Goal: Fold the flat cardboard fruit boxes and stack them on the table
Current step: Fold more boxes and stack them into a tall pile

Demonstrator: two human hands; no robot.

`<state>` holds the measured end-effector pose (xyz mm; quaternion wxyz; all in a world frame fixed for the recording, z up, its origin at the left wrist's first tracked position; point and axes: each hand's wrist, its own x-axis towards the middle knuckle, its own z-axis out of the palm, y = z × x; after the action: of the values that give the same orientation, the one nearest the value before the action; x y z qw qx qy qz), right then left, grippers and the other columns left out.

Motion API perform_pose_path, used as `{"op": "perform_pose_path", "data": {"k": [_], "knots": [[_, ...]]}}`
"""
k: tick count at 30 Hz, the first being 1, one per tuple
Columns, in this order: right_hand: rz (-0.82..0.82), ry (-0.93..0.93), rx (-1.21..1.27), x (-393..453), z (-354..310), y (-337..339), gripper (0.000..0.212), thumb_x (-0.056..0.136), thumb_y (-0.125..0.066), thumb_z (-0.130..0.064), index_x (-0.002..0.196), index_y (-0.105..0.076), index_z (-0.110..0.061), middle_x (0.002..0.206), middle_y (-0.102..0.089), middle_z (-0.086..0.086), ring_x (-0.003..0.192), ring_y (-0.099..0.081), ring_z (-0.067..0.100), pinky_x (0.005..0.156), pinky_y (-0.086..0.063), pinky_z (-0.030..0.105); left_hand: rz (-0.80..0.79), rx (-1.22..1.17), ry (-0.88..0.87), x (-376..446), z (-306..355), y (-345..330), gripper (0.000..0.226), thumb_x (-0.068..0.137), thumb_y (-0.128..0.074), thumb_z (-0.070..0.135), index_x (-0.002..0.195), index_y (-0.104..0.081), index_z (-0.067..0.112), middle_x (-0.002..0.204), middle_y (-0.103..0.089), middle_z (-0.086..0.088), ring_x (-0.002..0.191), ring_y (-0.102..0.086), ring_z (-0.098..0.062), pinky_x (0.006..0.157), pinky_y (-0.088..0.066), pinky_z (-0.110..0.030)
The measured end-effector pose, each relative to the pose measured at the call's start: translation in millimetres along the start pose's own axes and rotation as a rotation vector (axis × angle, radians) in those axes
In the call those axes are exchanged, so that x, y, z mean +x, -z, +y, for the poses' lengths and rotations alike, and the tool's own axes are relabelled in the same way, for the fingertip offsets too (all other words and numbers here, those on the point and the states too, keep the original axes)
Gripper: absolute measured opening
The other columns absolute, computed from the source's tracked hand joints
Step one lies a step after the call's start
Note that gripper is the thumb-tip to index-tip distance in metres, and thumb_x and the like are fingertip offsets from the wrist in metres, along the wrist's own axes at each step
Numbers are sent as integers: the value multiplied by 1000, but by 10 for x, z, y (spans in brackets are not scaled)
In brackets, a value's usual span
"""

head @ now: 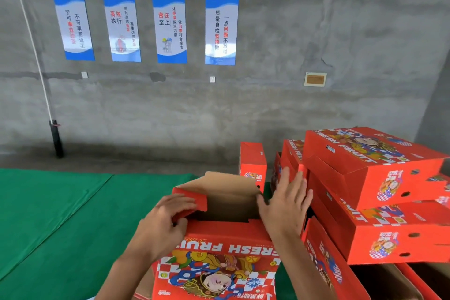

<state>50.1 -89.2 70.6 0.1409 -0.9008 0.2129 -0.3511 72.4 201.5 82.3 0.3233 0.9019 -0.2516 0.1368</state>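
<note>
Left hand [165, 219] gripping red box [219, 246] flap; right hand [285, 204] flat on opposite side; folded boxes [379, 190] stacked right

Stacked boxes [375, 178] crowd the right; green table [60, 214] open leftward.

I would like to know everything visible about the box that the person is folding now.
The half-folded box is red printed cardboard, brown inside, with "FRESH FRUIT" and a cartoon figure on the face toward the camera. Its top is open; a brown back flap stands up. It sits on the green table cover, beside the stack of folded boxes. The left hand grips the red left flap, bending it inward. The right hand presses flat on the right side, fingers straight.
</note>
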Motion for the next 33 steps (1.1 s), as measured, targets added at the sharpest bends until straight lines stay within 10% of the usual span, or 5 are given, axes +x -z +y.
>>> {"op": "perform_pose_path", "data": {"k": [5,13,23,28,33], "knots": [[212,-144,883,-64,65,81,71,103,-57,-32,162,-22,-16,167,-23,-9,149,-38,14,117,-42,47,-183,105,152,91,72,81,58,96,-42,60,151,-42,40,158,-34,21,147,-29,-4,118,-35,-41],[-3,-46,963,-155,98,-30,28,111,-42,-30,122,-62,-46,109,-76,-14,93,-73,8,82,-60,40,-252,276,119,468,333,78,63,109,-32,30,163,-1,36,170,-4,17,152,-16,-23,115,-40,-54],[-550,106,516,87,113,-82,103,90,-77,-21,160,-7,-49,160,-30,-16,146,-36,14,117,-41,46,-205,-97,72,448,188,63,113,88,-49,-12,156,13,52,170,8,13,157,12,-28,125,-13,-56],[-649,195,695,104,165,-83,75,96,-67,-7,145,-40,-57,147,-34,-27,137,-44,4,101,-54,29,-146,-71,-17,412,93,70,93,89,-46,-14,155,-23,47,161,-23,14,147,-18,-20,121,-27,-41],[-670,-57,804,-48,146,-73,13,104,-48,-54,111,-55,-45,125,-59,-9,93,-68,-2,73,-58,24,-85,46,-33,360,-6,-13,28,107,-35,17,115,-37,43,120,-47,15,120,-43,-13,88,-50,-22]]}}
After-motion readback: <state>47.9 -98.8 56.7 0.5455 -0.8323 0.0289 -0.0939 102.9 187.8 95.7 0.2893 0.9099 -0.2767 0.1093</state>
